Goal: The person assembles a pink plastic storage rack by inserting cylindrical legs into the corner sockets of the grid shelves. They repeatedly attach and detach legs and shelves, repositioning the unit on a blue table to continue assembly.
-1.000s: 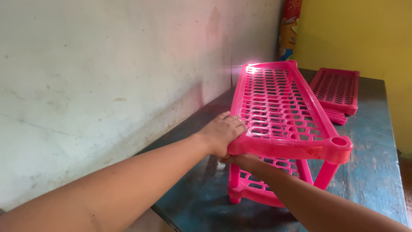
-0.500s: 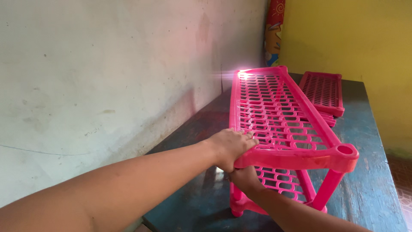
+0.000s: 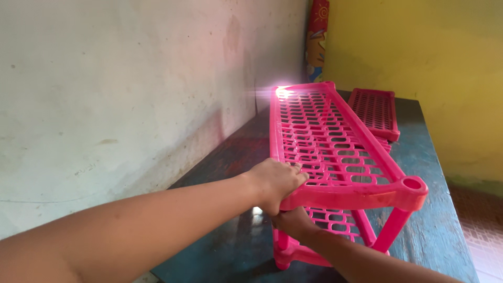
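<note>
Pink rack stands mid-frame on the table; left hand grips its top shelf corner, right hand clasps the post beneath.

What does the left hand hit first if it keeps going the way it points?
Nothing solid soon: the left hand lies on the top shelf, fingers pointing along its grid. Going on, it would slide over that grid toward the far rim; depth is unclear.
</note>
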